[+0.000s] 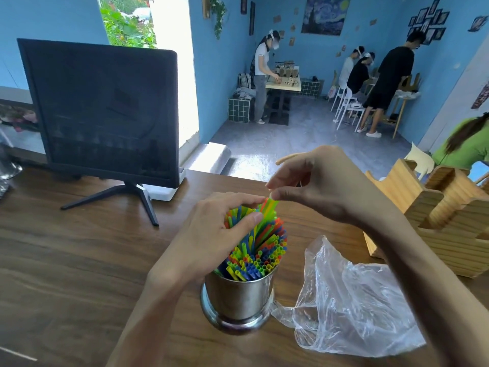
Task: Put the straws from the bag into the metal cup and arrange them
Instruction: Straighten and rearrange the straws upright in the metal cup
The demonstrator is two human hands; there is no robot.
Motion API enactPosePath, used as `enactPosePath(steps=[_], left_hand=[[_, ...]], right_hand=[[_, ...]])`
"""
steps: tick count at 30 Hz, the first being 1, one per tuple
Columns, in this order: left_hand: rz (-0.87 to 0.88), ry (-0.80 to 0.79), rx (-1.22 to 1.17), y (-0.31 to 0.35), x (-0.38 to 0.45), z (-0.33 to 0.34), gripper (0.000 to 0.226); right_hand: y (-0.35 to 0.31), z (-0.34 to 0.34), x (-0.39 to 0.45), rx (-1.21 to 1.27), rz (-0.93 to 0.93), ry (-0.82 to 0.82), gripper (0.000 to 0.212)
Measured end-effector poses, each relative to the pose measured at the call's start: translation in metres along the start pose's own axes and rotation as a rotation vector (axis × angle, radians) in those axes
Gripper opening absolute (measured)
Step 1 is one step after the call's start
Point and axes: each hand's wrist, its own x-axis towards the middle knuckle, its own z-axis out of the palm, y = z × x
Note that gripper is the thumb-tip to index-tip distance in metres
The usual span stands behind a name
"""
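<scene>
Mostly done, by the look of it. Coloured straws [260, 250] already packed upright in the metal cup [239, 298], standing mid-worktop [79, 260], ends fanned toward the camera. Plastic bag [352, 308] lying slack and crumpled just beside the cup on its right, touching or nearly touching the base; seems emptied, no straws visible through the film, though folds could hide a stray.

Left hand [217, 229] draped over the far side of the bundle, fingers curled round the straw tops, thumb pressed against them; grip closed on the bunch, steadying it. Right hand [317, 186] raised above the cup, thumb and forefinger pinching the tip of a green straw [270, 207] standing proud of the rest. Other fingers loosely curled; pale stick-like blur above them, cannot tell what.

Transfer step judged complete. Arranging step in hand: bundle uneven, some straws higher, a lean toward the right rim. Left to do: seating the tall ones level, evening the spread.

Also on the worktop: dark monitor [105, 115] at left, wooden holder [436, 223] at right.
</scene>
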Motion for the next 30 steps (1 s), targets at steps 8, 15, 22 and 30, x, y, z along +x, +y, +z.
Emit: enactPosePath(steps=[8, 15, 22, 30], left_hand=[[0.019, -0.066, -0.100, 0.009, 0.020, 0.003, 0.017], [0.053, 0.118, -0.603, 0.007, 0.015, -0.014, 0.021], [0.056, 0.349, -1.099, -0.003, 0.015, -0.042, 0.029], [0.142, 0.487, -1.035, 0.035, 0.025, -0.026, 0.020]], right_hand=[[-0.023, -0.020, -0.001, 0.197, -0.168, 0.274, 0.016], [-0.007, -0.051, -0.012, 0.490, -0.218, 0.649, 0.016], [0.017, 0.012, -0.034, 0.756, 0.052, 0.416, 0.014], [0.009, 0.071, -0.044, 0.664, 0.127, 0.240, 0.015]])
